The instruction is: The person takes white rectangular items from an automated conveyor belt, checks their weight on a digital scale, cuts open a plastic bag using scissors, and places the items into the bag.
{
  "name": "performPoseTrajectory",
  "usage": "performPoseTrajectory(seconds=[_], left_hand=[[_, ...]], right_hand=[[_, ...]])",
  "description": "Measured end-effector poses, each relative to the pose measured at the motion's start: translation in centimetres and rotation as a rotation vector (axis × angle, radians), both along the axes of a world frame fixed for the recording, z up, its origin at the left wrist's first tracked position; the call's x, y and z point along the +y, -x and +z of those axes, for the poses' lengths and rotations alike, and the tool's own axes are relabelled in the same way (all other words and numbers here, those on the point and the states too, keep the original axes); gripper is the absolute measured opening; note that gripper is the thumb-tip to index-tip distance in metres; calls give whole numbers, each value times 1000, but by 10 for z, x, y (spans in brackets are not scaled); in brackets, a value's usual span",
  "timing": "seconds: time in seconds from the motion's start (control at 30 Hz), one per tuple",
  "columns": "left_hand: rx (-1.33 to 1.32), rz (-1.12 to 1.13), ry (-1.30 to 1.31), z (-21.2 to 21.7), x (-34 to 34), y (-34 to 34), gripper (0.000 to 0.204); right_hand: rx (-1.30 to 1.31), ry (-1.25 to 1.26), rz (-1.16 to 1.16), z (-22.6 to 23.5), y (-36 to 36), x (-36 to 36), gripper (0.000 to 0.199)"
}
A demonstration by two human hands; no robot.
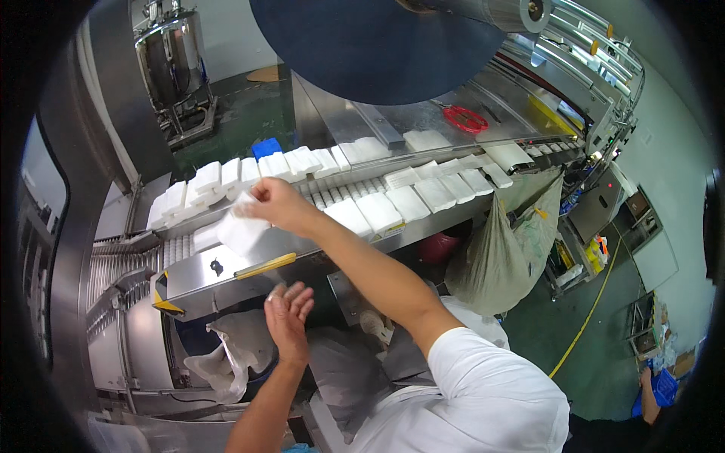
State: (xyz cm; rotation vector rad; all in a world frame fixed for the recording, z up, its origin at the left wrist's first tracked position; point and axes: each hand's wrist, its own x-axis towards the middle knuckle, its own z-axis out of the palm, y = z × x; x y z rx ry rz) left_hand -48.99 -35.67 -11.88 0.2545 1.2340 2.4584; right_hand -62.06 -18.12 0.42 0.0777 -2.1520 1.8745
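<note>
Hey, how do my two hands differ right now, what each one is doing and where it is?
The right hand is shut on a white stack, while the left hand is open and holds nothing. The right hand reaches up over the conveyor of white stacks; the left hand hangs lower, below the machine's steel edge, above a white bag. The right arm is stretched out; the left is bent close. Both are bare.

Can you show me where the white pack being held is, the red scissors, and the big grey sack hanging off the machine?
white pack (242,230): head view, middle of its flat face, below the right hand (276,202).
red scissors (464,118): head view, on the looped handles.
grey sack (502,257): head view, middle of its bulging side.
</note>
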Motion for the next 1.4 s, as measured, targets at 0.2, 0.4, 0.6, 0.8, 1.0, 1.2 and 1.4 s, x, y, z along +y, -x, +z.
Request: performPoseTrajectory(seconds=[0.2, 0.4, 0.6, 0.8, 1.0, 1.2, 1.4], left_hand=[[26, -69, -160, 9, 24, 8, 71], [8, 67, 9, 18, 9, 8, 51], [6, 90, -21, 21, 8, 8, 47], [60, 31, 143, 16, 13, 5, 46], [23, 43, 131, 10, 18, 6, 48], [58, 71, 139, 10, 11, 4, 50], [36, 54, 126, 6, 28, 2, 43]], right_hand=[[-161, 2, 141, -18, -111, 46, 28], [-223, -80, 94, -54, -125, 24, 36], [-251, -113, 41, -31, -112, 35, 23], [-122, -393, -35, -25, -5, 67, 30], [-257, -847, -272, -79, 78, 49, 55], [-499, -828, -324, -80, 77, 18, 72], [-519, -431, -355, -117, 96, 77, 53]])
